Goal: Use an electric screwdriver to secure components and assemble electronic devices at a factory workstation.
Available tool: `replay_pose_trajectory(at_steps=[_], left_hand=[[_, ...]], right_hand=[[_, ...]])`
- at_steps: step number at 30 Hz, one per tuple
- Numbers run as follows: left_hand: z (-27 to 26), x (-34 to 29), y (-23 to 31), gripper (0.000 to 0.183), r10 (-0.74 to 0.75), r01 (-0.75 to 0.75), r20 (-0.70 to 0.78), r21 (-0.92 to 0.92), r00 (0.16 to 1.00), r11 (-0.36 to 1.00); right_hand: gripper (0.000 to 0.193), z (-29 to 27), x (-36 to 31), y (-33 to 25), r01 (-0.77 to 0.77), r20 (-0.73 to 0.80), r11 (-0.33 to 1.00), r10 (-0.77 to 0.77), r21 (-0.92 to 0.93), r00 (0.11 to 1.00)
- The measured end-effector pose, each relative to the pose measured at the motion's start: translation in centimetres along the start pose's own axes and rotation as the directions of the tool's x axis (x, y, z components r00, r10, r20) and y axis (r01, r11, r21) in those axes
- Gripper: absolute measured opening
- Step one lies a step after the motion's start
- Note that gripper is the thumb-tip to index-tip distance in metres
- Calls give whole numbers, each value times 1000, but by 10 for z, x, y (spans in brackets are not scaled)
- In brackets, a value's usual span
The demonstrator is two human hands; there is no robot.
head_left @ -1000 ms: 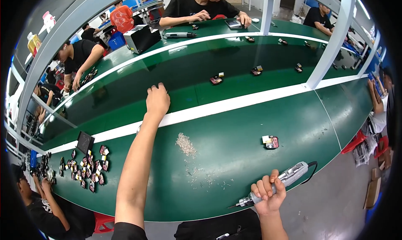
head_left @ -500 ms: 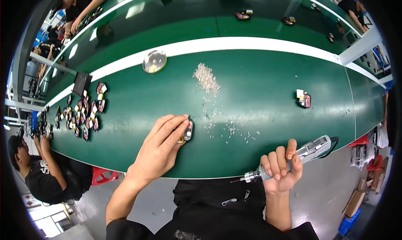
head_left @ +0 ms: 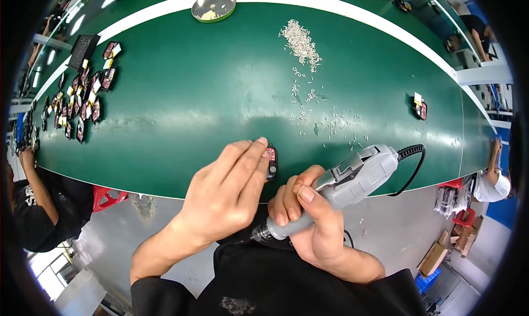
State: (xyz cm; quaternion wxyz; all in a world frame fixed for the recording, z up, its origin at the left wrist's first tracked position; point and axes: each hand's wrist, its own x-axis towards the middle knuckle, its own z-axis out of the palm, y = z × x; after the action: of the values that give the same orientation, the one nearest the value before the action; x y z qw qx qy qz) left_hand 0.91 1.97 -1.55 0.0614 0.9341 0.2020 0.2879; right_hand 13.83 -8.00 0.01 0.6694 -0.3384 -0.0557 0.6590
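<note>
1. Screwdriver, clasped in my right hand, had neared the black device: both within working reach.
2. My left hand touched it near the desk's front edge; grip unclear.

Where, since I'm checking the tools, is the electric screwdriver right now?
In the head view, the screwdriver is in the right hand, right of centre by the near edge of the table, to the lower right of the black unit.
</note>
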Motion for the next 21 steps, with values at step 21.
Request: replay_pose_trajectory(at_steps=[21], left_hand=[[-8,-10,26,34,-81,84,188,-12,979,996]], right_hand=[[22,-10,13,-57,349,374,912,-252,-218,893]])
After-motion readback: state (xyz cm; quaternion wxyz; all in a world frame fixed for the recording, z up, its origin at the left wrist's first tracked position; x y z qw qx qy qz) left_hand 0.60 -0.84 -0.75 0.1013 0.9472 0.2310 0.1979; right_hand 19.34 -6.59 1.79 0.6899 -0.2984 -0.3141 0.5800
